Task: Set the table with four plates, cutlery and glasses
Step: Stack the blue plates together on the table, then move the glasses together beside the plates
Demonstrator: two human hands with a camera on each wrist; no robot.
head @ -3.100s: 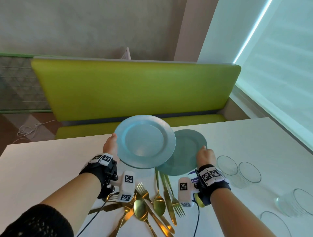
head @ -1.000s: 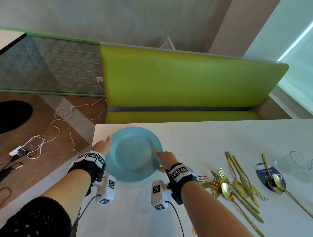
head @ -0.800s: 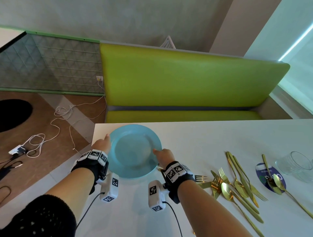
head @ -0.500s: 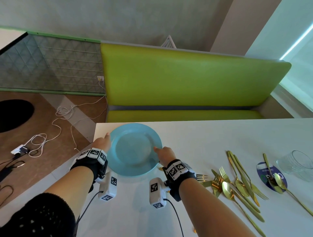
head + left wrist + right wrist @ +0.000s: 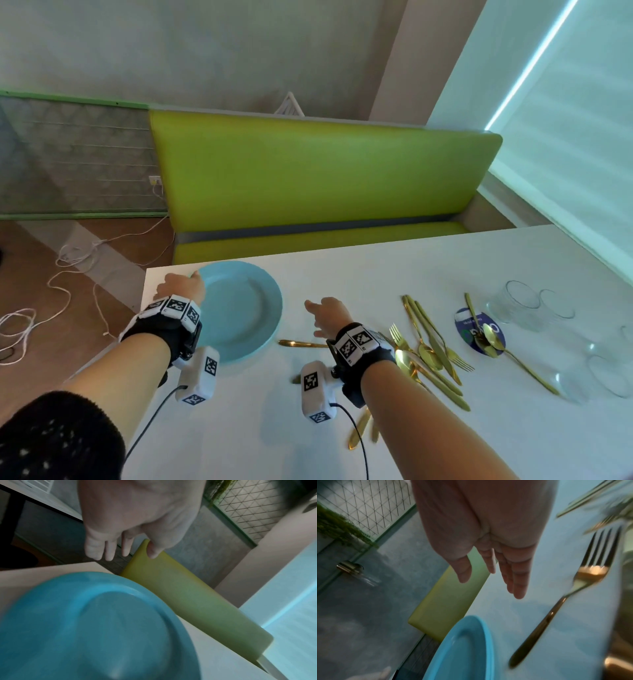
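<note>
A light blue plate (image 5: 239,310) lies flat near the far left corner of the white table (image 5: 370,274). My left hand (image 5: 185,284) hovers at its left rim with straight fingers (image 5: 109,550) and holds nothing; the plate (image 5: 85,628) fills the left wrist view below it. My right hand (image 5: 320,310) is open above the table just right of the plate, its fingers (image 5: 518,580) straight and empty. A gold fork (image 5: 556,604) lies beside the plate (image 5: 464,649). Several more gold cutlery pieces (image 5: 428,349) lie in a loose pile to the right.
Clear glasses (image 5: 517,303) stand at the right, others (image 5: 592,377) nearer the front right. Two spoons rest on a round blue coaster (image 5: 479,330). A green bench (image 5: 308,178) runs along the table's far edge. White cables (image 5: 68,270) trail on the floor at left.
Both hands have let go of the plate, which now lies flat on the table. My right hand has drawn away to the right with fingers spread.
</note>
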